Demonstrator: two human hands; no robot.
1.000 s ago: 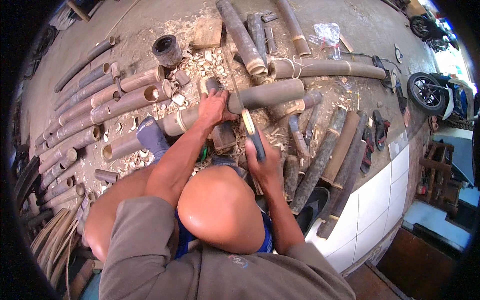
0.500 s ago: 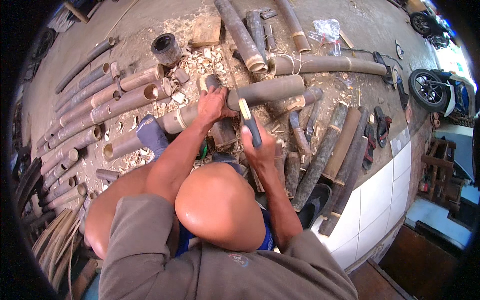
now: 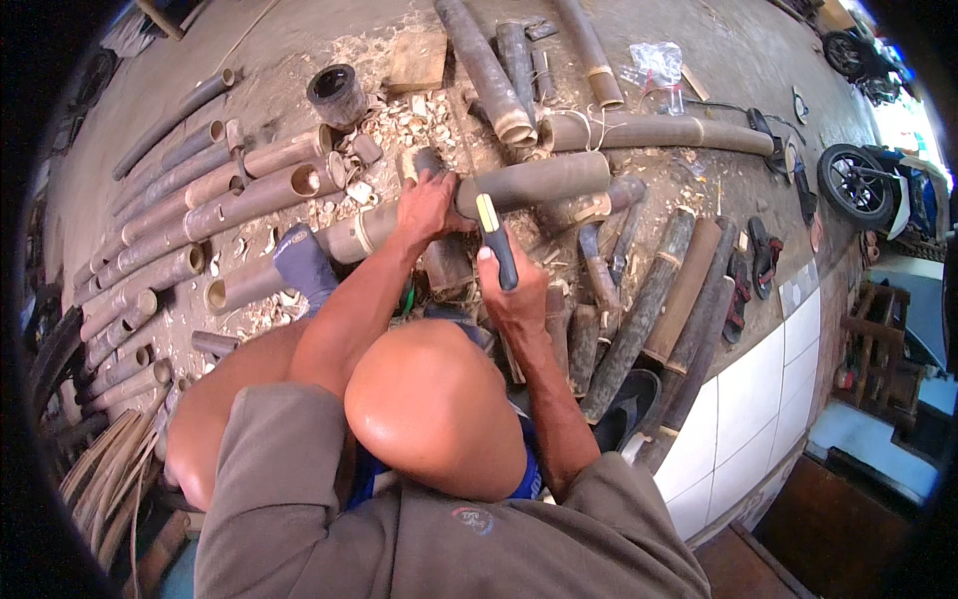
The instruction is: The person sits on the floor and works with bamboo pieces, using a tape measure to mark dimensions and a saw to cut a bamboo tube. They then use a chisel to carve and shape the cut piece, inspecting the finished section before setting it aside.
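A thick grey-brown bamboo pole (image 3: 544,180) lies slantwise in front of me, its right end farther away. My left hand (image 3: 429,205) is closed over the pole, pressing it from above. Just to the right, my right hand (image 3: 516,285) grips a handsaw (image 3: 496,243) by its black and pale-yellow handle. The thin saw blade reaches forward across the pole beside my left fingers and is hard to make out. Under the pole, near my left hand, sits a short bamboo piece (image 3: 447,265). My sock-covered foot (image 3: 304,262) is against the pole's lower left part.
Several bamboo poles (image 3: 235,208) lie at the left, and cut lengths (image 3: 639,319) lean at the right. A black pot (image 3: 336,95), a wooden block (image 3: 416,62) and pale chips (image 3: 409,120) are beyond. Sandals (image 3: 763,255) and white tiles (image 3: 743,409) are at the right.
The saw and my right hand have shifted slightly forward, and less of the blade shows beyond the pole. My left hand stays in place on the bamboo pole.
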